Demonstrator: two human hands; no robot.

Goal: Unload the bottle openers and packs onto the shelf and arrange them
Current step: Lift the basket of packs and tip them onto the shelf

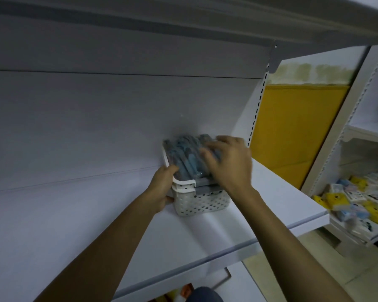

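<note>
Fingers of the left hand (162, 188) curl over the left rim of a white basket (201, 203), thumb low on its wall, gripping it. The right hand (229, 162) lies on the grey-blue packs (183, 155) that fill the basket, fingers bent over them; blur hides whether it grasps a pack or only rests there. The basket stands on the white shelf (227, 232), close to the back panel (96, 127), near the shelf's right end. Beyond that end is a yellow board (297, 131). Coloured packets (358, 199) lie loose on another rack (325, 153) further right.
</note>
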